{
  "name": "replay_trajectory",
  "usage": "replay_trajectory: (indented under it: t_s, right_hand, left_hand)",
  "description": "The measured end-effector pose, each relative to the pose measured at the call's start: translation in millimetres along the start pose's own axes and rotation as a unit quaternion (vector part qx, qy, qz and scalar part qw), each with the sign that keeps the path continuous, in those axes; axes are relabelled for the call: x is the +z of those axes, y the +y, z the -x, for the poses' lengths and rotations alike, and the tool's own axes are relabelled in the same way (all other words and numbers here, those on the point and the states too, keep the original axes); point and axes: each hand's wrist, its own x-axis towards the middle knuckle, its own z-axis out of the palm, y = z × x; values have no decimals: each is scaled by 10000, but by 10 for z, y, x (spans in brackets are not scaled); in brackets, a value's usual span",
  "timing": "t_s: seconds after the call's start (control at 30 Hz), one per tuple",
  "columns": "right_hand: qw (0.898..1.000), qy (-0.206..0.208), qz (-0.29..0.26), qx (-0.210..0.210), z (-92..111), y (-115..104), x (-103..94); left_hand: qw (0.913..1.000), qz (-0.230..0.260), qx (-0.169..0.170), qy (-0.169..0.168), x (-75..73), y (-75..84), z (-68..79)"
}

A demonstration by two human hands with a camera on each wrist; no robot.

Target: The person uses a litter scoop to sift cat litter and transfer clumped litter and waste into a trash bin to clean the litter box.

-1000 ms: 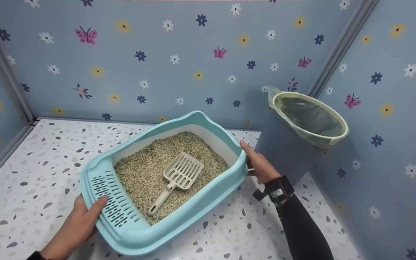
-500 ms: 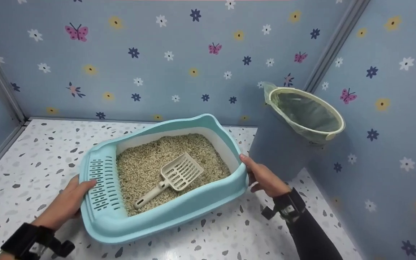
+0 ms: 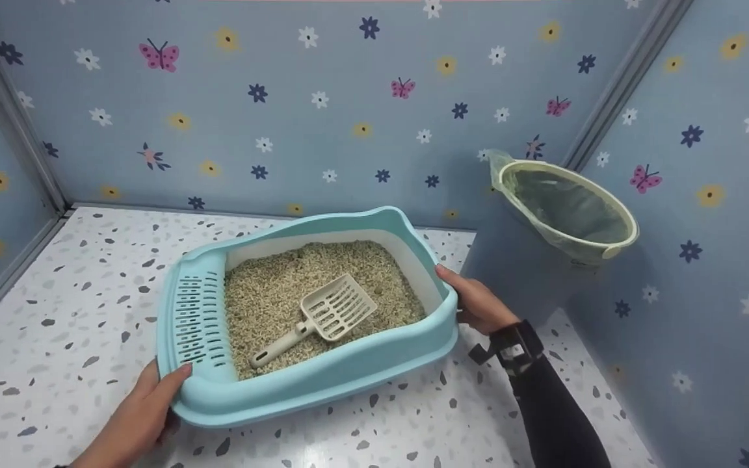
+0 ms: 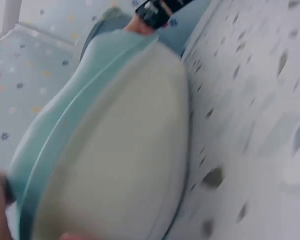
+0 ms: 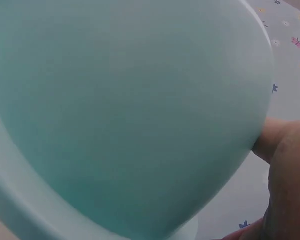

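Note:
In the head view a light blue litter box (image 3: 342, 377) with a slotted step at its left end holds pellet litter (image 3: 264, 286). A beige litter scoop (image 3: 339, 307) lies on the litter, handle toward the front left. My left hand (image 3: 140, 406) grips the box's front left corner, thumb on top. At the right end my right hand (image 3: 482, 302) holds the rim, its thumb over the edge; the fingers beneath are partly hidden. The left wrist view shows the box's pale lower side (image 4: 120, 145) close to the surface; contact is unclear. Blue plastic (image 5: 140, 100) fills most of the right wrist view.
A bin with a cream rim (image 3: 560, 170) and a greenish liner (image 3: 563, 208) stands at the back right. Flower-patterned walls (image 3: 322, 130) close off the back and sides. The speckled white surface (image 3: 56, 338) stretches beneath and around the box.
The box has turned so its long side lies more level across the view. My left hand has shifted from the slotted end to the front left corner. The right hand still holds the right end.

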Motion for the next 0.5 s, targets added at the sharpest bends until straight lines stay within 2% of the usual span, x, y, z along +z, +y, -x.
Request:
replay_trajectory:
  t_s: [0.17, 0.33, 0.4, 0.5]
  right_hand:
    - [9997, 190, 152, 6, 90, 24, 73]
    - [9993, 285, 228, 41, 315, 90, 167]
    - [9992, 216, 333, 86, 422, 109, 214]
    - [9978, 97, 647, 122, 529, 114, 253]
  left_hand:
    - [9988, -440, -79, 188, -35, 35, -101]
    - [9967, -741, 70, 321, -241, 62, -301]
    - [9956, -815, 206, 423, -345, 67, -388]
    - [9943, -879, 234, 553, -467, 75, -487]
